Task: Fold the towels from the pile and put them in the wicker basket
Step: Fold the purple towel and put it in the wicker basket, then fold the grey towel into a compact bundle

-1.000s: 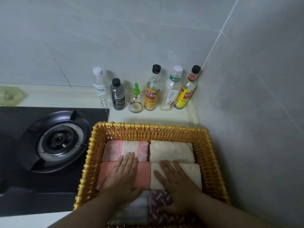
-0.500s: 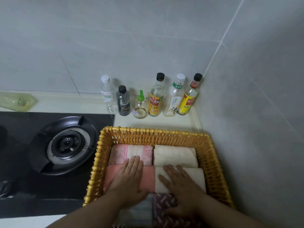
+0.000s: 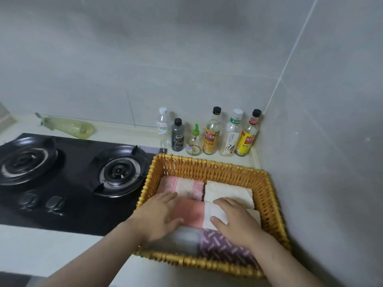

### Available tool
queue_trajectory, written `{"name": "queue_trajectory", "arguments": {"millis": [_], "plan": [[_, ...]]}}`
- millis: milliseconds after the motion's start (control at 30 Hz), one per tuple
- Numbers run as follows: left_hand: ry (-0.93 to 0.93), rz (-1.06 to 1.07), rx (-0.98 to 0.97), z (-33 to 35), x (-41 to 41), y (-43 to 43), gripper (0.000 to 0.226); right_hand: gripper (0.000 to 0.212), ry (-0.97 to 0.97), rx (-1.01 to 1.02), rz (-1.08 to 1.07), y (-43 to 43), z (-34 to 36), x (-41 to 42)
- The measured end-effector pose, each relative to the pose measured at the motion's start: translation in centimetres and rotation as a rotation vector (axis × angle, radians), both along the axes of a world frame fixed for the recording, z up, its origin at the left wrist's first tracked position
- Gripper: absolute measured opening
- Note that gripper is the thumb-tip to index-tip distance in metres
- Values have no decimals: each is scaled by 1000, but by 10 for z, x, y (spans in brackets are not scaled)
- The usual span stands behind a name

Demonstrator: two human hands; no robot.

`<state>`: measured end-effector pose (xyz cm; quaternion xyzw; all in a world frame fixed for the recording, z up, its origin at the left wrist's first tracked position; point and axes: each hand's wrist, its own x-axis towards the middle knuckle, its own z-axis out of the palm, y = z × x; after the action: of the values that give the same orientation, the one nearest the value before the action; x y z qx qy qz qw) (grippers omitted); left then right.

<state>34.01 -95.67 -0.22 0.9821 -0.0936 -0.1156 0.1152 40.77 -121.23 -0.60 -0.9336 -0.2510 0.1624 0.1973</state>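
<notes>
dark bottle: "PH8" | soy bottle: "海天酱油" | white-capped bottle: "东方"

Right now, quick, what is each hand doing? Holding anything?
Left hand: open, flat on the plain pink towel, holding nothing.
Right hand: open, flat on the nearer white towel, holding nothing.
</notes>
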Motion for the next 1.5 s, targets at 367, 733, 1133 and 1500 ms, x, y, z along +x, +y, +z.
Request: {"name": "queue_trajectory", "arguments": {"millis": [367, 733, 1133, 1500], "plan": [[-212, 408, -286, 61, -122, -2, 58, 42, -11, 213, 45, 19, 59, -53], [-275, 786, -313, 86, -248, 46, 49, 27, 129, 466, 200, 107, 96, -115], [-350, 1082, -357, 82, -430, 150, 96, 27, 236, 484, 400, 257, 94, -255], [-371, 1190, -308, 81, -569, 243, 45, 27, 293, 548, 469, 371, 93, -383]]}}
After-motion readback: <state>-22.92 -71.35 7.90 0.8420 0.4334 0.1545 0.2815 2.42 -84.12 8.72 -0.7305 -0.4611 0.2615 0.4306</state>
